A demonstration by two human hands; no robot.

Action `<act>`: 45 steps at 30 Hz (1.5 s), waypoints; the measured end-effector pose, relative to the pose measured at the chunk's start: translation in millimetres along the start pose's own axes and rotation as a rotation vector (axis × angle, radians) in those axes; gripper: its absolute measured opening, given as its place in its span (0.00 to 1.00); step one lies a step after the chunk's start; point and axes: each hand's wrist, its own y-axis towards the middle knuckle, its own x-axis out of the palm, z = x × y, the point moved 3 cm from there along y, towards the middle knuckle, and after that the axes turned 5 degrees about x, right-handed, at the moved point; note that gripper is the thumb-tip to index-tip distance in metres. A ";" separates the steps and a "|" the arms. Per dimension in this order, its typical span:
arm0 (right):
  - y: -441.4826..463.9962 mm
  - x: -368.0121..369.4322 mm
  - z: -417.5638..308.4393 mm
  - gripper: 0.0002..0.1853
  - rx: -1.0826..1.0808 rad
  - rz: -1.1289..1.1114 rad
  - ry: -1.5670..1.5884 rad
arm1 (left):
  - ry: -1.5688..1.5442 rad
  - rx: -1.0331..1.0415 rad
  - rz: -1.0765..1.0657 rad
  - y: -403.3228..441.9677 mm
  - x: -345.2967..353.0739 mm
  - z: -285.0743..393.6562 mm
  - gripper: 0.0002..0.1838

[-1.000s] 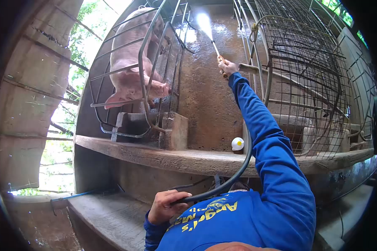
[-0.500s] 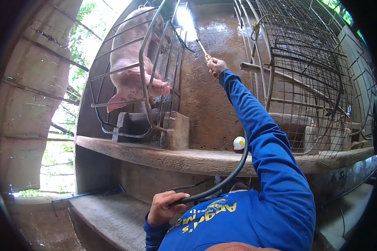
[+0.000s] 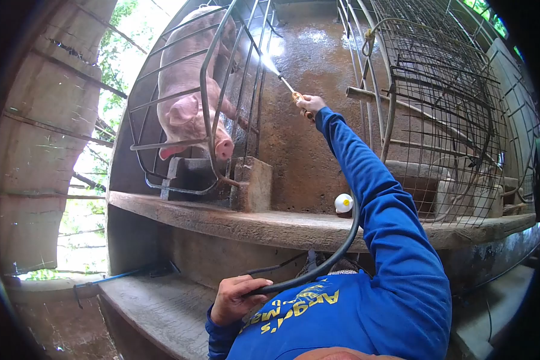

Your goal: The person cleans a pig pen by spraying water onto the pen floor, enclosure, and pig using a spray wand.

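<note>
Inside barred crate (image 3: 203,75), pig (image 3: 186,111), right hand (image 3: 311,104), grip round sprayer (image 3: 296,96), left hand (image 3: 234,298), grip round hose (image 3: 306,278)

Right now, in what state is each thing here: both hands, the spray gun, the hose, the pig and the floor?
Right hand: closed, arm stretched forward.
Spray gun: gripped by the right hand, spraying.
Left hand: closed around the hose.
Hose: dark, curved, bending up past the right arm.
Pig: inside a barred stall, snout towards the camera.
Floor: brown, wet, shiny farther away.
</note>
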 end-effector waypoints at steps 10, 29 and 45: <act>-31.8 -14.6 83.3 0.10 0.164 -0.190 -0.006 | -0.034 0.062 -0.088 1.0 17.5 14.4 0.17; -94.7 -58.0 113.7 0.10 0.047 -0.035 0.256 | -0.070 0.092 -0.118 -22.2 59.2 43.5 0.16; -194.6 -92.0 133.4 0.06 0.468 -0.202 0.039 | -0.126 0.132 0.062 -106.8 107.5 77.2 0.16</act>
